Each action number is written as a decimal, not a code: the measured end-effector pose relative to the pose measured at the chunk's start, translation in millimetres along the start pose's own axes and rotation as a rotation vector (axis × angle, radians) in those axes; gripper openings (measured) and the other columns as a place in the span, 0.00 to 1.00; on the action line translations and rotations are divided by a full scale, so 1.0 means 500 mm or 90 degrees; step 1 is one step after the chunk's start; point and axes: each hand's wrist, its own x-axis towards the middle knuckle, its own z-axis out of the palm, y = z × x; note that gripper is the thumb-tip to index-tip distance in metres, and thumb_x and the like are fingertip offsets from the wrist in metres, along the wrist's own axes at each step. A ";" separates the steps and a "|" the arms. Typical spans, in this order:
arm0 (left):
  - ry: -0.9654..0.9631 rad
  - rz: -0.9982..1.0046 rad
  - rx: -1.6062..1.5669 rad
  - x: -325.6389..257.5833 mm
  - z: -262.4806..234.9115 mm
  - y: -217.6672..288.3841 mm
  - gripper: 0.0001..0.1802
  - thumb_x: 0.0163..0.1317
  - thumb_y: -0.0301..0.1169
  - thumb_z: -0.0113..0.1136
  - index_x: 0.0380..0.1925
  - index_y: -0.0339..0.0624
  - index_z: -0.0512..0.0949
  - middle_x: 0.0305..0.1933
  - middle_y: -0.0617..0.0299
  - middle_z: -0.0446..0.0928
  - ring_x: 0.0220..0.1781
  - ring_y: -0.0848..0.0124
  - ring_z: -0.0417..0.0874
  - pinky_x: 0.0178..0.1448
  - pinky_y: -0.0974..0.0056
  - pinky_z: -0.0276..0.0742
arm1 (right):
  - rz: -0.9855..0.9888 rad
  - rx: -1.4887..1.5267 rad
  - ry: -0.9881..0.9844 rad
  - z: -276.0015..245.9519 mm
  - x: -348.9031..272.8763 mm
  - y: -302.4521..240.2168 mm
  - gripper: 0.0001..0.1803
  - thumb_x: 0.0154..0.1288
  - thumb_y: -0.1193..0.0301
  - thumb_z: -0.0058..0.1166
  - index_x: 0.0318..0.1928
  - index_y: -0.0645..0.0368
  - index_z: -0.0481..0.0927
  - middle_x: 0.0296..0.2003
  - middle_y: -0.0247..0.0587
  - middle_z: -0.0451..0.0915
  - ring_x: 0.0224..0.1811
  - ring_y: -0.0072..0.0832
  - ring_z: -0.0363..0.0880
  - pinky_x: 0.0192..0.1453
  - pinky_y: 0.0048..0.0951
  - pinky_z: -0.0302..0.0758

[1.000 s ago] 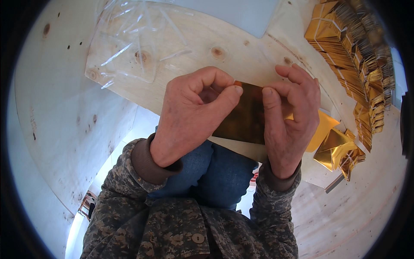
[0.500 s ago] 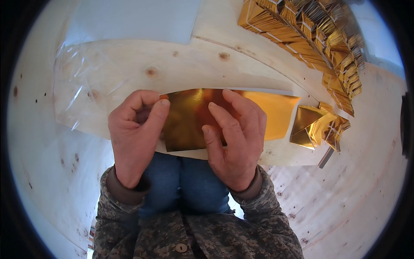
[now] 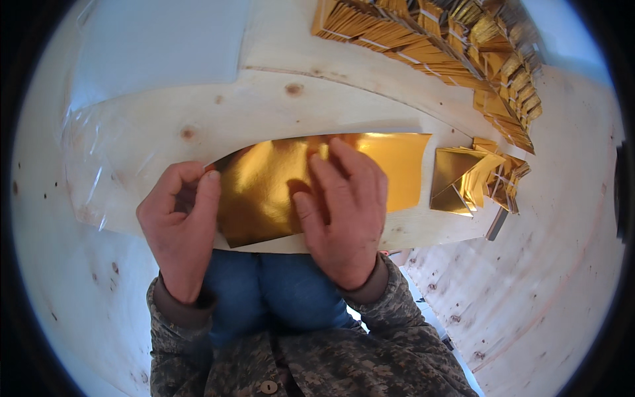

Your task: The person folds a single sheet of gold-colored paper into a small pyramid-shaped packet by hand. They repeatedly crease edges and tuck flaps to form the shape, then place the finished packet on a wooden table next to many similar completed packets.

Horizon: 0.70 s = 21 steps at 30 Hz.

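One gold sheet (image 3: 264,192), shiny, lengthwise along the near edge of the bench (image 3: 264,109); left end seemingly raised. One left hand (image 3: 177,228): thumb and forefinger pinching the sheet's upper left corner. One right hand (image 3: 349,215): fingers loosely spread over the sheet's middle; whether every tip touches, cannot tell. Several folded gold pieces (image 3: 455,173), just right of the sheet. Many banded gold bundles (image 3: 403,51), in rows farther back, right. One wrinkled clear plastic (image 3: 99,182), left. One pale flat panel (image 3: 159,53), upper left. Step in hand, as judged: positioning and steadying the sheet. Next move, as judged: calls for a light, even hold, lest it crease.
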 end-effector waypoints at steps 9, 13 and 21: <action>-0.014 -0.031 -0.019 0.000 -0.009 -0.006 0.02 0.71 0.22 0.61 0.39 0.34 0.80 0.32 0.72 0.77 0.34 0.85 0.73 0.41 0.76 0.68 | 0.135 -0.193 0.053 -0.049 -0.006 0.077 0.35 0.60 0.62 0.69 0.64 0.67 0.75 0.67 0.57 0.71 0.66 0.53 0.69 0.69 0.50 0.66; -0.012 -0.017 -0.010 -0.002 -0.009 -0.010 0.02 0.72 0.22 0.61 0.39 0.34 0.80 0.33 0.72 0.77 0.36 0.84 0.73 0.42 0.76 0.69 | 0.129 -0.200 0.053 -0.045 -0.008 0.085 0.36 0.61 0.59 0.68 0.65 0.67 0.75 0.66 0.55 0.72 0.66 0.53 0.70 0.68 0.50 0.66; 0.004 -0.022 -0.032 0.003 -0.006 -0.011 0.02 0.70 0.22 0.62 0.39 0.34 0.81 0.34 0.71 0.79 0.37 0.84 0.75 0.43 0.76 0.71 | 0.122 -0.214 0.064 -0.040 -0.012 0.089 0.36 0.62 0.58 0.67 0.65 0.66 0.74 0.65 0.57 0.72 0.66 0.54 0.70 0.67 0.51 0.66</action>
